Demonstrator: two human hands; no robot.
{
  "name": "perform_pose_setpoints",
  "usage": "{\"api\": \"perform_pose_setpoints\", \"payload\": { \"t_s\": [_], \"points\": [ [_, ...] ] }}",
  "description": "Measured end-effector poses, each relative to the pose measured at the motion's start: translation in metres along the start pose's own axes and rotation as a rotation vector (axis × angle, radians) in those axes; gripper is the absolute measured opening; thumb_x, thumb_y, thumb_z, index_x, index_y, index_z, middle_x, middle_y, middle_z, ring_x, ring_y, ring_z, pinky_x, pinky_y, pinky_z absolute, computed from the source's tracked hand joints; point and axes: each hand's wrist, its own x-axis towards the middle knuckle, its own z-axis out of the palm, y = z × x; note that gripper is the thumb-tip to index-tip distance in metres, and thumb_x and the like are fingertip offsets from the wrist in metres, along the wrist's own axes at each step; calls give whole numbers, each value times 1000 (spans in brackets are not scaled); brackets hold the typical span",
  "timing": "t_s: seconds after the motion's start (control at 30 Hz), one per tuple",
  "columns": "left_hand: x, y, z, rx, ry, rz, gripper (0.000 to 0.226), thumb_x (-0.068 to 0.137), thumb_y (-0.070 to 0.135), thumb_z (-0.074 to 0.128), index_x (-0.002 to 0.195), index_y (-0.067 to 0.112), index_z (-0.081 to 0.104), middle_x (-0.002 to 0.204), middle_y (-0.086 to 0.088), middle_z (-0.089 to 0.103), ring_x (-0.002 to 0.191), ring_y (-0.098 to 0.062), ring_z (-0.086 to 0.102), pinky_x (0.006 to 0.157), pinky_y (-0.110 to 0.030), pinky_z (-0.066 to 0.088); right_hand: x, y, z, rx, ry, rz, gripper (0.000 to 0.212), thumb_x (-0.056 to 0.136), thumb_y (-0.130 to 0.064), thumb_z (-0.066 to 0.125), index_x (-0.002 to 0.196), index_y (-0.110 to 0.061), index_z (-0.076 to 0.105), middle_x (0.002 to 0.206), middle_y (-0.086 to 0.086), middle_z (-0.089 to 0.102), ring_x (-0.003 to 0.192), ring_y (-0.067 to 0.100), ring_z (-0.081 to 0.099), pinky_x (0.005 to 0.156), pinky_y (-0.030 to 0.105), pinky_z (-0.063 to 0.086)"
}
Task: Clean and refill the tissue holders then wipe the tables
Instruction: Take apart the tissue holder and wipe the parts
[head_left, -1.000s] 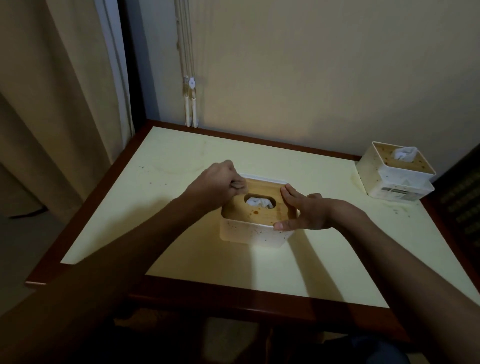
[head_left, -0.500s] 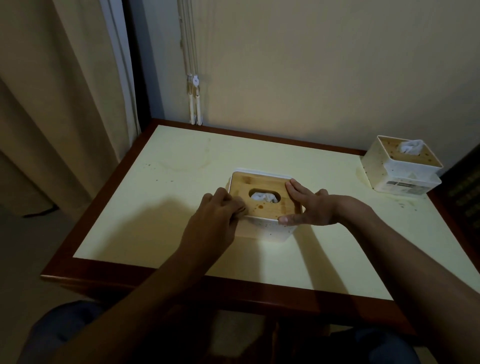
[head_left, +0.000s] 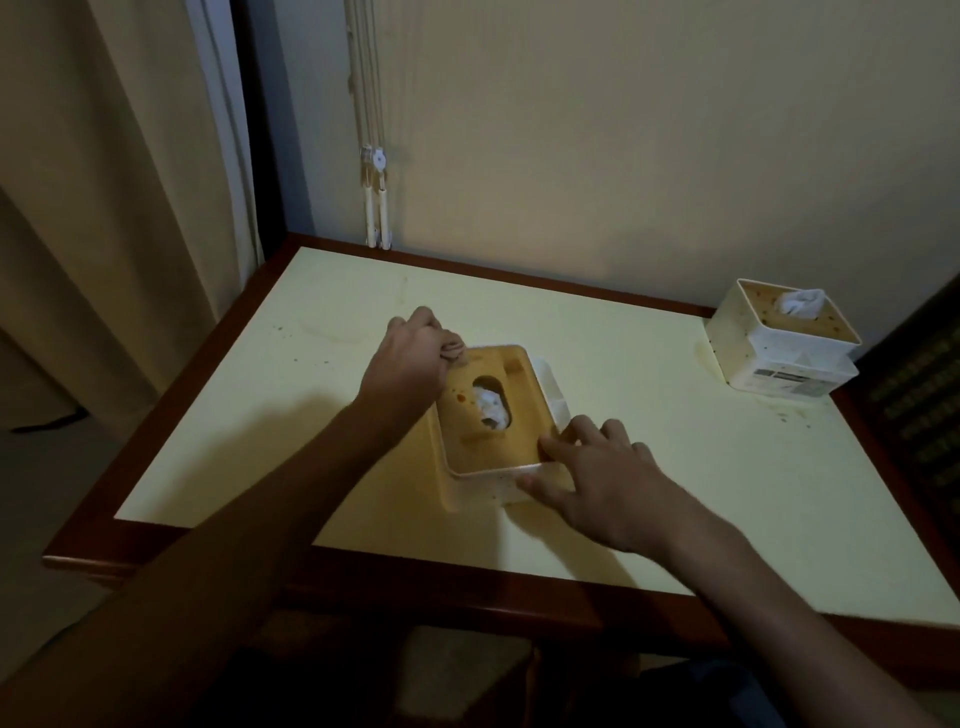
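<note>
A white tissue holder (head_left: 549, 383) stands mid-table, turned at an angle. Its stained wooden lid (head_left: 522, 415) sits askew and tilted on it, with a crumpled tissue (head_left: 491, 408) showing through the oval hole. My left hand (head_left: 410, 364) grips the lid's far left corner with curled fingers. My right hand (head_left: 597, 478) lies with spread fingers on the near right corner, thumb against the holder's near side. A second white holder (head_left: 748, 348) with a tissue sticking up stands at the back right of the table.
The pale yellow table (head_left: 675, 467) has a dark wooden rim and small dark specks near both holders. A wall runs along its far edge, with blind cords (head_left: 376, 208) hanging at the back left. A curtain (head_left: 104, 208) hangs on the left.
My left hand moved from the holder's near left side to the lid's far left corner. The holder turned and the lid came up askew. My right hand slid to the near right corner.
</note>
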Motion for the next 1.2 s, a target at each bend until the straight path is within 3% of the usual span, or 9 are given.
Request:
{"api": "perform_pose_setpoints", "payload": {
  "t_s": [0.13,0.33,0.43,0.53,0.73,0.87,0.97,1.07,1.2],
  "points": [
    [19,0,-3,4,-83,42,27,95,23,54,114,9,68,113,-10,57,104,-26,49,82,-33,45,19,9,6,130,161,-84,52,96,-52,40,142,-30,36,147,-8,29,128,20,27,101,38,32],
    [10,-8,-3,-14,-79,133,26,95,24,55,113,13,69,110,-8,59,99,-23,48,74,-27,38,48,30,15,163,12,-89,68,97,-54,33,152,-35,0,158,-20,-7,146,18,2,114,45,16],
    [-6,-7,-12,-52,-95,285,20,88,23,66,100,10,74,95,-8,62,82,-21,54,66,-34,50,51,31,15,162,-23,-75,68,96,-56,32,152,-37,-2,158,-21,-9,147,18,-1,114,46,15],
    [-34,3,-25,-86,-247,320,14,84,27,71,91,15,74,88,6,53,69,-4,48,61,-17,41,52,32,14,185,-41,-80,69,96,-55,35,151,-37,-2,158,-21,-10,147,20,6,113,47,19],
    [-46,2,-29,-149,-326,307,18,84,29,70,99,20,74,91,9,51,75,-3,52,66,-13,42,58,35,16,270,-74,-120,72,95,-55,39,151,-36,-1,157,-21,-10,146,22,14,115,50,22],
    [-1,-13,-9,-129,-78,219,27,85,32,70,102,11,73,95,-6,59,81,-17,56,71,-35,53,60,36,13,202,-89,-103,72,95,-57,37,151,-36,-2,158,-20,-10,146,22,14,114,51,23],
    [12,-14,0,-56,-51,133,32,88,35,64,107,10,71,100,-9,57,87,-21,55,74,-35,50,59,33,10,139,-96,-79,71,95,-58,35,151,-37,-2,158,-20,-11,146,25,9,113,51,22],
    [-8,-7,-9,-112,-54,214,23,86,29,68,97,9,73,94,-7,58,80,-18,55,69,-37,53,59,32,9,118,-95,-65,70,95,-58,35,151,-38,-1,158,-22,-10,146,28,6,112,49,19],
    [-70,0,-27,-163,-205,258,16,82,25,72,98,24,74,98,7,54,83,-7,54,74,-20,49,57,33,11,128,-87,-69,69,96,-57,35,152,-38,-1,157,-23,-11,145,29,7,112,47,19]
  ]
}}
